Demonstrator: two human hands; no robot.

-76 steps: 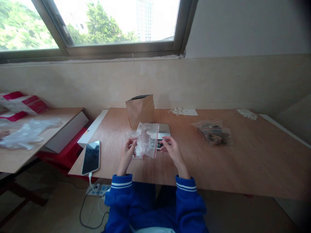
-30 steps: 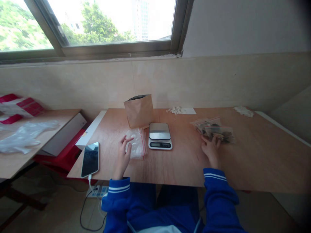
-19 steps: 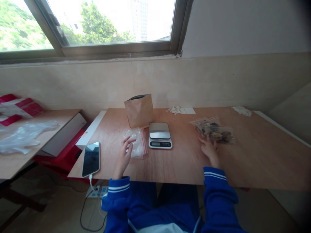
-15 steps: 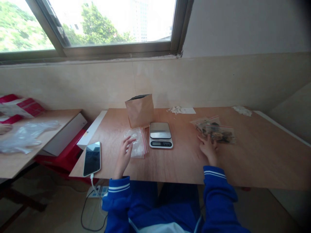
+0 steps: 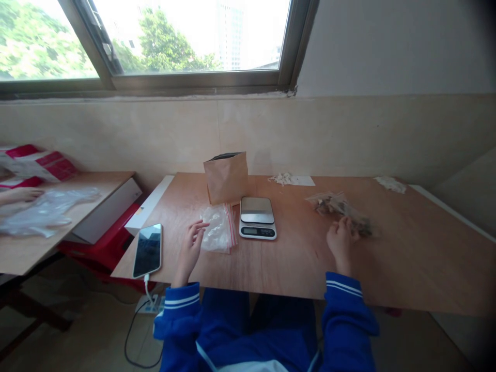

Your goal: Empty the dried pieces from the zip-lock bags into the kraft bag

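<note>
On the table (image 5: pixel 406 258), the right hand (image 5: pixel 339 243) gripped a blurred filled bag (image 5: pixel 343 209) by its near edge. Left of the scale (image 5: pixel 257 225), the left hand (image 5: pixel 190 249) lay with fingers spread, tips touching the empty bags (image 5: pixel 217 233).

The clear filled plastic bags (image 5: pixel 341 209) by the right hand (image 5: pixel 340 242) are motion-blurred, their contents unreadable; the small silver digital scale's (image 5: pixel 257 218) display is too small to read.

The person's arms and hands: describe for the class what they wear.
Both arms are in bright blue long sleeves, each cuff ringed by two thin white stripes. The left hand and right hand are bare: no gloves, and no rings or watch visible.
</note>
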